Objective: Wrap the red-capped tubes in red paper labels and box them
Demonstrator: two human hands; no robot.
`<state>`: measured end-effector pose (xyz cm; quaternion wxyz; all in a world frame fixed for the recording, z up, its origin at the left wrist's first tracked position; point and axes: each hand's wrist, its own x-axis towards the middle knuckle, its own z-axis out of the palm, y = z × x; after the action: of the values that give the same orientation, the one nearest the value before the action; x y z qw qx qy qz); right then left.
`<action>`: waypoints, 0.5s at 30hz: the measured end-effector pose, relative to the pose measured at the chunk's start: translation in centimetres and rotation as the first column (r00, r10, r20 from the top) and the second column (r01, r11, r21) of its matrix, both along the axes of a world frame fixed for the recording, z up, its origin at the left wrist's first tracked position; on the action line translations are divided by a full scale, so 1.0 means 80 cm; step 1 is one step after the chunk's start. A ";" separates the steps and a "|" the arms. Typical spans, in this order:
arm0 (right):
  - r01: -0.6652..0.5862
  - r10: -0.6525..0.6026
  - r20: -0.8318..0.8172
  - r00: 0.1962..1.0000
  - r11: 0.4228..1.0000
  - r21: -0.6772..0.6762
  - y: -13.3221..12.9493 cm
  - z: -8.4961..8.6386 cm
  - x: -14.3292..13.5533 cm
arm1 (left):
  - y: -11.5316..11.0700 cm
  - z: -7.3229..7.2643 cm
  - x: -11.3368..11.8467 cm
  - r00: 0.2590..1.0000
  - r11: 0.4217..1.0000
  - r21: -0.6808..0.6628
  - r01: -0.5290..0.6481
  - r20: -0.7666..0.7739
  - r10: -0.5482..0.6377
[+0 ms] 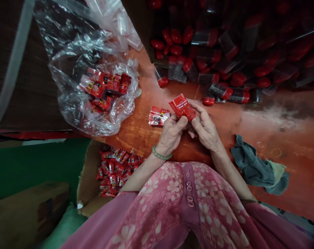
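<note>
Between both hands is a small red printed packet point(182, 106), tilted, with pale lettering on its face. My left hand point(172, 134), with a green bead bracelet point(162, 153) at the wrist, pinches its lower edge with the thumb on top. My right hand point(205, 129) grips the packet's lower right corner between thumb and fingers. Something dark shows under the fingers, too hidden to name. Just left of the packet, a few red packets in clear wrap point(158, 116) lie on the wooden table point(136, 133).
A clear plastic bag point(115, 121) holding red packets lies at the left. Clear containers with red caps point(227, 91) are heaped at the back right. Below the table's left edge, a cardboard box point(88, 180) contains many red wrapped pieces. A grey-green cloth point(252, 166) rests at the right.
</note>
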<state>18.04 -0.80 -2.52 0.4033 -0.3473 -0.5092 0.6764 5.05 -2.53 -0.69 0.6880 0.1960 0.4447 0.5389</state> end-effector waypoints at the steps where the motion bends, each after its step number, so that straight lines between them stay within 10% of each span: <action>1: -0.009 0.009 0.019 1.000 1.000 0.010 0.000 -0.001 0.000 | 0.000 -0.001 -0.002 1.000 1.000 0.003 -0.020 -0.008 0.020; 15: 0.079 -0.079 0.006 0.997 0.997 -0.012 0.000 0.002 0.000 | -0.003 -0.008 -0.005 0.999 0.997 0.074 0.000 0.038 -0.003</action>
<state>18.07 -0.80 -2.35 0.4261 -0.3715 -0.4922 0.6619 4.63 -2.79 -1.37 0.6890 0.2117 0.4111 0.5581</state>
